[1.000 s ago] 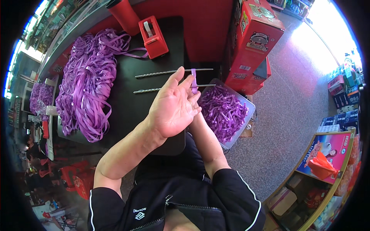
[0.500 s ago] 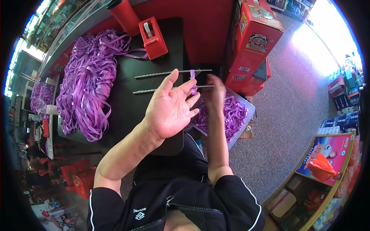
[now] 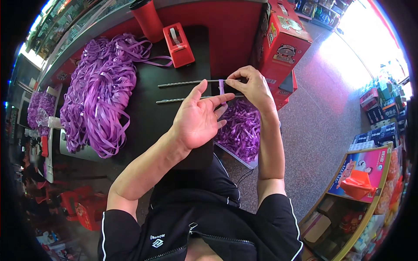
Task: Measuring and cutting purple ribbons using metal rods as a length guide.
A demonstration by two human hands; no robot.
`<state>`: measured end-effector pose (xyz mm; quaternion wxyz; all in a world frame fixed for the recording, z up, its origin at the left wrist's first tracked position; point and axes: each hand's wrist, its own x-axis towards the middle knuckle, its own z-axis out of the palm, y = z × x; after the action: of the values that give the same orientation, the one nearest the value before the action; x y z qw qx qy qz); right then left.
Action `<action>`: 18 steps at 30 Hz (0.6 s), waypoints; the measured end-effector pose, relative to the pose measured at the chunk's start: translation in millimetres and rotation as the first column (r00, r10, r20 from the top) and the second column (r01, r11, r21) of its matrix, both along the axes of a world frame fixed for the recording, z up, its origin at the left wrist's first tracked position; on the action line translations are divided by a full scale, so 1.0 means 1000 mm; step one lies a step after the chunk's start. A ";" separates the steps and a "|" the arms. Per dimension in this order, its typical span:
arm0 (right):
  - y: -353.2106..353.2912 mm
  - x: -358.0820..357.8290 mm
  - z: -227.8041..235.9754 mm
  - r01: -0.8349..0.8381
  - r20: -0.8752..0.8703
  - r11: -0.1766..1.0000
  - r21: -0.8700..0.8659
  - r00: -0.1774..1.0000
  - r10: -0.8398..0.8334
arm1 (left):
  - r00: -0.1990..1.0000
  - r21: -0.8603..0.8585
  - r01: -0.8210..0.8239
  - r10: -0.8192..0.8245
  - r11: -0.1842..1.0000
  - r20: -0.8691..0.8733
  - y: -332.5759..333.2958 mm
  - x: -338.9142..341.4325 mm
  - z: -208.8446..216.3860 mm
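Observation:
Two thin twisted metal rods (image 3: 180, 83) lie parallel above the black table, pointing right. Across them near their right ends runs a short purple ribbon (image 3: 221, 87). My left hand (image 3: 196, 119) is palm up below the rods, fingers spread, its index finger against the ribbon's lower part. From the right, my right hand (image 3: 254, 87) pinches with thumb and index finger at the ribbon beside the far rod; its fingertips hide that rod's end. Below the rod ends is a light tray (image 3: 241, 160) heaped with short purple ribbon pieces (image 3: 239, 130).
A big tangle of purple ribbon (image 3: 100, 91) covers the left of the black table (image 3: 146, 135). Behind the rods stand a red tape dispenser (image 3: 179, 45) and a red cylinder (image 3: 147, 19). Red boxes (image 3: 283, 48) are stacked at the far right, near a display shelf (image 3: 352, 191).
My right hand has come up from over the tray to the far rod and now pinches at the ribbon. My left hand stays nearly in place, its index finger against the ribbon.

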<state>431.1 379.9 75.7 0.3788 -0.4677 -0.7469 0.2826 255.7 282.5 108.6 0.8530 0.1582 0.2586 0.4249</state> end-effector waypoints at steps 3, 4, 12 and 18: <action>0.001 -0.003 0.002 -0.007 -0.031 1.000 -0.016 1.000 0.006 | 1.000 -0.004 -0.005 0.005 1.000 -0.012 -0.001 -0.001 0.000; 0.001 -0.004 0.006 -0.006 -0.021 1.000 -0.011 1.000 0.006 | 1.000 0.001 -0.005 0.005 1.000 -0.002 -0.002 -0.001 0.001; -0.012 -0.034 0.049 0.058 0.250 0.998 0.021 0.966 -0.061 | 0.977 0.152 0.099 -0.125 0.983 0.171 -0.001 -0.011 -0.020; -0.021 -0.043 0.064 0.109 0.283 0.994 0.004 0.953 -0.106 | 0.986 0.125 0.073 -0.090 0.989 0.141 -0.001 -0.008 -0.024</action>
<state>388.3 359.4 139.3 0.2804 -0.5454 -0.7651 0.1965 247.6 281.7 84.4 0.8753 0.1879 0.1629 0.4147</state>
